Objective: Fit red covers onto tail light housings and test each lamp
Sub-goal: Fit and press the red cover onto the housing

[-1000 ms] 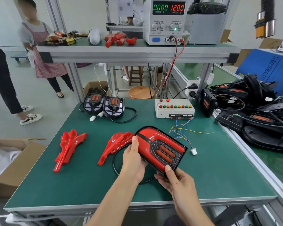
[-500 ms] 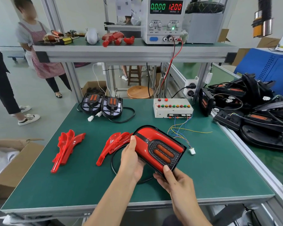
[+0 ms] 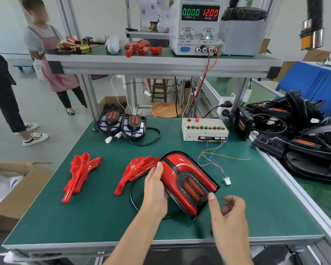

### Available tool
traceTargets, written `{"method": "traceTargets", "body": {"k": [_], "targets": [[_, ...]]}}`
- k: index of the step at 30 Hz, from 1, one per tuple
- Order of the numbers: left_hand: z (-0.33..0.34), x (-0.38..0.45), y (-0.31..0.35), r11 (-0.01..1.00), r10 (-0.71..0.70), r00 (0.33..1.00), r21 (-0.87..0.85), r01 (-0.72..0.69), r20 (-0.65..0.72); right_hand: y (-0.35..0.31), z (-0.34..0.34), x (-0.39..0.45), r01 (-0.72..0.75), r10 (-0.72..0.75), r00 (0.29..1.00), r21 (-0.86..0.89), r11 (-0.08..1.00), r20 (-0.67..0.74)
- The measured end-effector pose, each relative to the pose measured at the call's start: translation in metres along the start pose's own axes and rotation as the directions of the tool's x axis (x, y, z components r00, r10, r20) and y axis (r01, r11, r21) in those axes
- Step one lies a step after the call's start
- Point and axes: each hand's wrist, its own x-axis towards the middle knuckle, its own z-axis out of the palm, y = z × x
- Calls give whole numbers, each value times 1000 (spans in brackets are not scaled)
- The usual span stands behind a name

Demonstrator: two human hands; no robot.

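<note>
Head cam: my left hand [image 3: 155, 190] grips the tail light [image 3: 187, 180] by its left edge, thumb up along the red cover [image 3: 177, 165], holding it tilted just above the green bench mat [image 3: 256, 207]. Cover looks seated on the black housing; the two orange lenses face up. My right hand [image 3: 228, 213] is off the lamp, just beside its lower right corner, fingers loosely curled, holding nothing; can't tell if the thumb tip touches the rim. The lamp's black cable [image 3: 132, 196] loops on the mat under my left hand. Loose red covers: one stack [image 3: 134, 171] touching the lamp's left side, another [image 3: 78, 173] further left. Two bare housings [image 3: 122, 123] at the back left. Test box [image 3: 204, 129] at the back right, its white plug [image 3: 227, 181] lying on the mat right of the lamp, unconnected. Supply [image 3: 197, 25] on the shelf reads 0.000 A, 12.00 V.
</note>
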Motion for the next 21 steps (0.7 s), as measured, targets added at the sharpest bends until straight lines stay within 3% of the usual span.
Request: {"method": "traceTargets", "body": {"k": [3, 5, 7, 10, 13, 17, 21], "targets": [[1, -2, 0, 995, 39, 999, 89, -38, -6, -20, 2, 9, 354, -356, 934, -57, 934, -32], [3, -3, -2, 984, 79, 997, 160, -79, 6, -41, 11, 24, 594, -597, 802, -121, 796, 15], [6, -7, -4, 967, 141, 988, 207, -150, 59, -66, 24, 46, 712, -703, 699, -222, 666, 134], [11, -11, -3, 935, 212, 969, 264, -239, 127, -98, 42, 77, 704, -540, 701, -328, 630, 466], [10, -14, -1, 911, 236, 961, 311, -271, 146, -118, 44, 101, 589, -282, 616, -192, 785, 735], [8, -15, -4, 855, 266, 948, 412, -316, 174, -130, 39, 115, 535, -136, 479, -165, 829, 867], [9, -18, -6, 782, 320, 924, 493, -382, 210, -128, 38, 118, 476, -103, 459, -146, 867, 883]]}}
